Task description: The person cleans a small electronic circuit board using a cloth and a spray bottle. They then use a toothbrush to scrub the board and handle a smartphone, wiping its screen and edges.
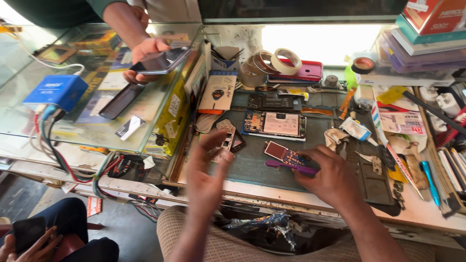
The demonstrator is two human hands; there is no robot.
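Observation:
My left hand (208,171) hovers blurred over the near left part of a dark green work mat (252,162), fingers spread, holding nothing; a small pale phone part (227,139) lies just beyond the fingertips. My right hand (326,173) rests on the mat, fingers closed on a purple tool (290,167), touching a small circuit board (282,154) with a reddish patch. An opened phone (275,124) with its battery showing lies farther back on the mat.
Another person's hand (141,54) holds a dark phone (160,61) above a glass counter (97,131) with a blue box (57,90) and cables. Tape rolls (271,62), a pink phone case (308,72), tools and stacked boxes (427,36) crowd the back and right. Someone sits lower left.

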